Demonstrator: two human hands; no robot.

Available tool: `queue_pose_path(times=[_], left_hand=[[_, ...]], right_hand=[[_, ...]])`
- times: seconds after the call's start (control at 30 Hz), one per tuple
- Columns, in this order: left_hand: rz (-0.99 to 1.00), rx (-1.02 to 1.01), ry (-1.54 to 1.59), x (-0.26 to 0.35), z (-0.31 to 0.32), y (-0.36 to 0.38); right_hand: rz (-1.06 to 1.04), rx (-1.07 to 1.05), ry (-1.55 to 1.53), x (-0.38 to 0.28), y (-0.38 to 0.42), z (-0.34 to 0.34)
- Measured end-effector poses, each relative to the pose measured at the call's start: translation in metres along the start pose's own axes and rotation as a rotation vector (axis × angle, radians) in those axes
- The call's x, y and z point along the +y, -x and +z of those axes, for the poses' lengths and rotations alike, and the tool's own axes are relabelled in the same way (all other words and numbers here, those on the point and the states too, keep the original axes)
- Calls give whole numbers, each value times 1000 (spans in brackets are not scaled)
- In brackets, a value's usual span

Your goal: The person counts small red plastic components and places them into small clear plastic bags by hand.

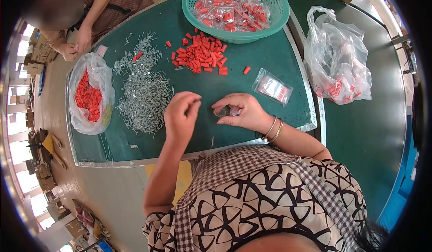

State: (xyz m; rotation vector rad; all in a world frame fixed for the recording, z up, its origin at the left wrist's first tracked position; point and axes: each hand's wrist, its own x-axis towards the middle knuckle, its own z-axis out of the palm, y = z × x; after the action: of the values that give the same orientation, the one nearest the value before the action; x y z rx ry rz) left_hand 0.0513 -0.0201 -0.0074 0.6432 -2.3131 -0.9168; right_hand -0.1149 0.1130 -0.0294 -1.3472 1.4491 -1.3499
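Observation:
My right hand point(245, 112), with two bangles at the wrist, curls around a small clear plastic bag point(221, 112) whose rounded edge shows between thumb and fingers. Facing it across a short gap is my left hand point(181, 115), its thumb and forefinger drawn together in a pinch; whatever lies between the tips is too small to make out. Just left of that hand spreads a heap of metal screws point(144, 94). Beyond both hands lies a pile of red plastic plugs point(202, 54). A filled clear packet point(272, 88) rests to the right of my right hand.
A green basket point(191, 16) of bagged red pieces stands at the far edge. At the left sits a plastic bag point(108, 88) of red pieces, near a co-worker's hands point(76, 45). Another clear bag point(355, 67) lies on the right-hand surface.

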Motion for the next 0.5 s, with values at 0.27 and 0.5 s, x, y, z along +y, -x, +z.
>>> queue_pose_path(times=[0.27,0.5], left_hand=[[-1,26,-275,-31,30,-67],[58,-31,-502,-41,44,-81]], right_hand=[[-10,25,23,2,1,-3],[29,10,11,-1,-2,-5]])
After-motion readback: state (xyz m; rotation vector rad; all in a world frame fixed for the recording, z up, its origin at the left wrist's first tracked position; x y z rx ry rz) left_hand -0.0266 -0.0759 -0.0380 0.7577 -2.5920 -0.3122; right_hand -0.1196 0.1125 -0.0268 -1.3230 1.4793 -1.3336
